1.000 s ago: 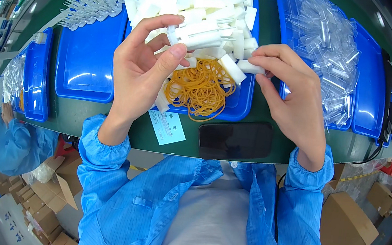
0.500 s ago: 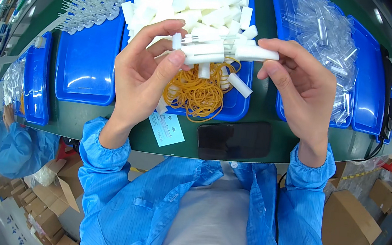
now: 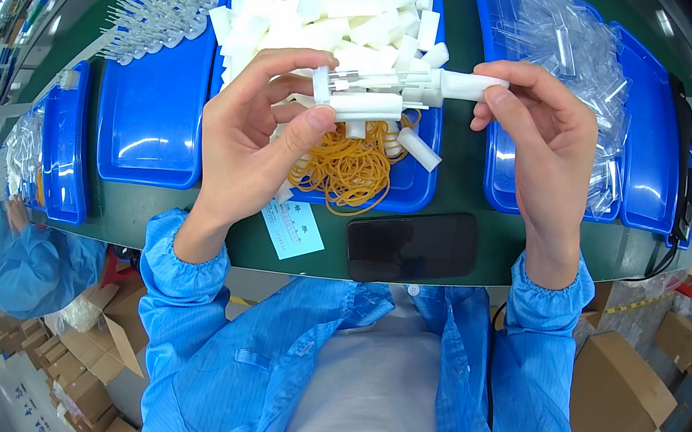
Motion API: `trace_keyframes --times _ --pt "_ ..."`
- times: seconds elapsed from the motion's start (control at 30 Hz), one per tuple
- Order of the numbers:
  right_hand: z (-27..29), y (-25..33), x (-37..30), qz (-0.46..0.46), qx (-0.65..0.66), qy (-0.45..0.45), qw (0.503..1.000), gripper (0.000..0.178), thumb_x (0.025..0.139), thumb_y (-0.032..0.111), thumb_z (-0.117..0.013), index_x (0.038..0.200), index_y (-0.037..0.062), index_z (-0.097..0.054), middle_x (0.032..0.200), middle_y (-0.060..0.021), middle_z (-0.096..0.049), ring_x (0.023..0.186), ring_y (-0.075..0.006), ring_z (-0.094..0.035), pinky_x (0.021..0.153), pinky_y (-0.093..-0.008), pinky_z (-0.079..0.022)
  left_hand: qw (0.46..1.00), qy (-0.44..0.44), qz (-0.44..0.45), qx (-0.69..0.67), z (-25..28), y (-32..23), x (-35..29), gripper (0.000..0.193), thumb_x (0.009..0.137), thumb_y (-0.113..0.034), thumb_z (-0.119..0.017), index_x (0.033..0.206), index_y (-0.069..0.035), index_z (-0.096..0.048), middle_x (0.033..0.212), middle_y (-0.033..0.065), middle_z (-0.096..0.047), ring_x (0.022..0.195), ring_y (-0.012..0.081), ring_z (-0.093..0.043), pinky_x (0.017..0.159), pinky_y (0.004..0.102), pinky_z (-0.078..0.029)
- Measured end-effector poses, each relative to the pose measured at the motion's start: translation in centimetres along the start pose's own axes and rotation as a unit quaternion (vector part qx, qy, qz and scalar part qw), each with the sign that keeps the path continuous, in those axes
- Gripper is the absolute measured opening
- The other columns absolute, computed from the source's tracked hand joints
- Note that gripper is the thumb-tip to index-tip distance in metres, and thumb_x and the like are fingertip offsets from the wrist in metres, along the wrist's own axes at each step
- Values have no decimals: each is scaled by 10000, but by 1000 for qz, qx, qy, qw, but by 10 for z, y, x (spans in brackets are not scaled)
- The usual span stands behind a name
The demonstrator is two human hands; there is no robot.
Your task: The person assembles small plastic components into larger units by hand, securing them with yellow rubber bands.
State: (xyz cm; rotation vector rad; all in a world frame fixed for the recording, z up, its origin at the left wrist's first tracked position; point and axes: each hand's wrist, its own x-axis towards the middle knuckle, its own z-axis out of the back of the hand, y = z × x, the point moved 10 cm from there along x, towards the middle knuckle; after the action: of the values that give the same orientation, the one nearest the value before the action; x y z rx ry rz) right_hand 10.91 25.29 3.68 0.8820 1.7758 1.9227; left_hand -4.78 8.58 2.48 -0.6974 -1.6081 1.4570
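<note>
Between the thumb and fingers of my left hand [image 3: 245,122] is the white disc-like end of a plastic piece with thin rods [image 3: 384,79]. Alongside those rods lies a white foam cylinder [image 3: 370,105]. My right hand [image 3: 542,132] pinches the narrow end of a white tubular piece [image 3: 468,87]. That piece's wider end meets or overlaps the rod tips; I cannot tell which. Both hands are raised over a blue tray [image 3: 418,192] holding a tangle of tan rubber bands [image 3: 343,168] and loose white foam pieces [image 3: 418,149].
White foam pieces [image 3: 336,12] are heaped behind my hands. At left, rodded white parts [image 3: 159,12] stand by a blue tray [image 3: 149,127]. Clear plastic pieces [image 3: 555,60] fill the right tray. A black phone [image 3: 411,247] and a pale blue paper slip [image 3: 293,228] lie in front.
My right hand has shifted slightly right and up with the white tubular piece. In my left hand the rodded piece has turned a little, showing more of its rods.
</note>
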Motion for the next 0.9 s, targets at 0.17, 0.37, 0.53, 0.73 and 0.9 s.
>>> trace_keyframes --times 0.17,0.37,0.53,0.73,0.9 --pt "-2 -3 0 -20 -25 17 999 161 924 8 -610 1043 -47 -702 883 -62 -688 719 -73 -593 645 -214 -505 999 17 -33 34 -4 -1 -1 400 872 -23 -727 1250 2 -598 1257 125 -576 1118 209 -605 885 327 -569" --pt "-4 -3 -1 -36 -5 34 999 166 927 12 -610 1054 -43 -702 857 -51 -680 691 -62 -569 617 -202 -480 997 23 -61 46 -2 -6 2 406 863 3 -725 1249 -1 -598 1275 132 -573 1141 219 -614 916 335 -565" --pt "-9 -3 -2 -32 -2 57 998 173 926 -1 -611 1074 -39 -691 917 -69 -682 722 -66 -579 634 -204 -486 999 26 -36 24 -5 1 -1 409 853 18 -728 1241 2 -599 1259 130 -583 1131 221 -624 914 329 -567" --pt "-15 -6 -3 -41 38 72 996 164 924 4 -629 1077 -28 -681 918 -71 -682 754 -60 -592 632 -201 -477 997 34 -35 63 -9 -2 0 412 839 30 -734 1228 0 -602 1240 127 -591 1098 213 -634 883 318 -579" --pt "-18 -9 -6 -65 24 82 994 168 923 31 -658 1081 -24 -679 854 -39 -684 688 -33 -564 567 -183 -422 996 25 -41 73 -8 -2 0 421 823 47 -737 1221 -7 -609 1235 127 -588 1076 210 -641 869 311 -585"
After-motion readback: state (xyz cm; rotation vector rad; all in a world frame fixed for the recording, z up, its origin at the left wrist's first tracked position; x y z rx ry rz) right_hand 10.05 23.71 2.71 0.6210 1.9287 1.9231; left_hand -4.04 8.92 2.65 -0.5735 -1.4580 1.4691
